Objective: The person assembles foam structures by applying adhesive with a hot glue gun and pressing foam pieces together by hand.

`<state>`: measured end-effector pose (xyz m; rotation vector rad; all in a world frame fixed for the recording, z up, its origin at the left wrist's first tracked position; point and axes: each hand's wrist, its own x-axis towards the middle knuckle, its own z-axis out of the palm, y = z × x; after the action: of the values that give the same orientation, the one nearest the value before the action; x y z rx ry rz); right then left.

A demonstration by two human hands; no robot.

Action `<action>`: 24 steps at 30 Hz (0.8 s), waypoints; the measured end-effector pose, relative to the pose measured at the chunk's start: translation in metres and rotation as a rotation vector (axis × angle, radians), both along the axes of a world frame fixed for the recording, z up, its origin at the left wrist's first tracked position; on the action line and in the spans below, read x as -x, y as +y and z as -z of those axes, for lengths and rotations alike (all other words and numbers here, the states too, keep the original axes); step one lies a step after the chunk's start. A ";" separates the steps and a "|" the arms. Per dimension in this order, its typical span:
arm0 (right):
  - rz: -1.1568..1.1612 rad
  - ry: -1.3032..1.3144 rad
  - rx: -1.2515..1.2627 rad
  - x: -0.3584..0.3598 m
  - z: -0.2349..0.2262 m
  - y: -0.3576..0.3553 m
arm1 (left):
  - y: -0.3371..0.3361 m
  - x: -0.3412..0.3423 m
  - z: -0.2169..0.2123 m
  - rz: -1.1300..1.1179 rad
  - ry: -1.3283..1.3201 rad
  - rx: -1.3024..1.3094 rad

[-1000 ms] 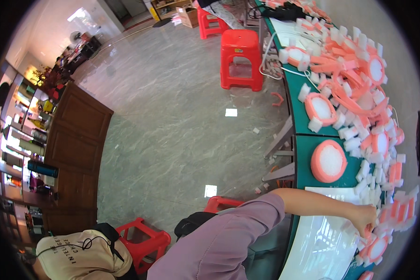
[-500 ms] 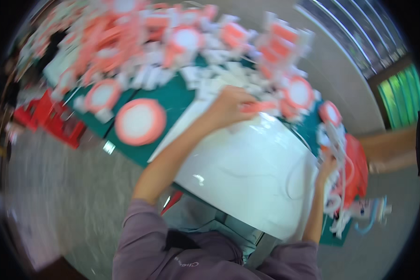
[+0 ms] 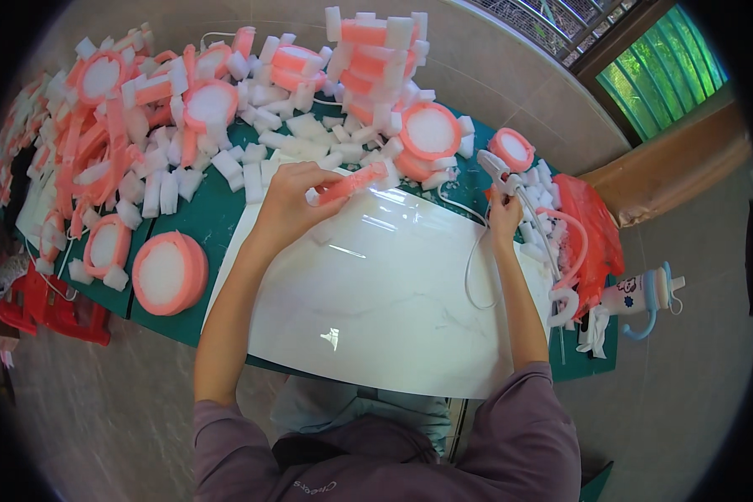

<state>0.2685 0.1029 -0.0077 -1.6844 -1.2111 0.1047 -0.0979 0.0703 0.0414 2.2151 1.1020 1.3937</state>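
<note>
My left hand is closed around a pink foam piece, held tilted above the far edge of a glossy white sheet. A white foam block shows at its far end. My right hand is wrapped round a white glue gun near the sheet's right far corner, and the gun is apart from the foam piece. A white cord loops down onto the sheet. Just beyond the hands lie loose white foam blocks and a pink-rimmed white foam disc.
A stack of pink and white foam pieces rises at the back. More foam heaps fill the far left, with a pink-rimmed disc near the front. At right are a red plastic bag and a cup with a blue handle. Red stools stand at left.
The whole view has shifted and is sharper now. My right hand has brought the glue gun up from the right side toward the left hand. The left hand still grips the foam piece.
</note>
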 end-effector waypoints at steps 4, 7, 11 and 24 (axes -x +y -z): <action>-0.018 0.019 -0.021 -0.006 0.008 0.009 | 0.003 0.002 0.005 0.024 -0.036 -0.044; -0.024 -0.049 0.133 -0.009 0.003 0.003 | 0.008 0.004 0.012 0.041 -0.041 -0.143; -0.103 -0.067 0.089 -0.020 0.007 -0.006 | 0.007 0.001 0.010 0.009 -0.023 -0.152; -0.502 -0.507 0.032 0.119 -0.062 -0.134 | 0.004 -0.002 0.015 -0.056 0.039 -0.192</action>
<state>0.1493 -0.0308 0.0541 -1.4394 -2.0085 -0.0002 -0.0964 0.0747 0.0262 2.3694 1.0915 1.5447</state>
